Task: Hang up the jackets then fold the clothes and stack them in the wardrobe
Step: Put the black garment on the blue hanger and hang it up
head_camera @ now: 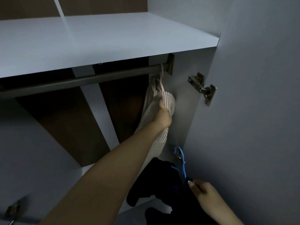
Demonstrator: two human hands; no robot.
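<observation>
Right hand [204,192]: nearest the camera at lower right, fingers curled and pinching the dark jacket [170,181] at the shoulder, just below the blue hanger [181,161]; the thumbnail shows on top of the cloth.
Dark jacket: hangs from the right hand's grip, low in front of the wardrobe, its folds drooping to the left and downward; detail is lost in the dim light.
Blue hanger: threaded into the dark jacket, its hook standing up above the fingers, free of the rail.
Left hand [163,116]: arm stretched up and forward, fingers closed round a bunch of the striped jacket [156,127]; the fingertips are hidden in the cloth.
Striped jacket: hangs on a pale hanger [161,82] at the far right end of the rail [81,81], close to the wardrobe's side wall, cloth falling past the left wrist.
Rail: dark bar running under the white shelf [97,46].
Hinge [203,88]: metal, on the open door to the right.
</observation>
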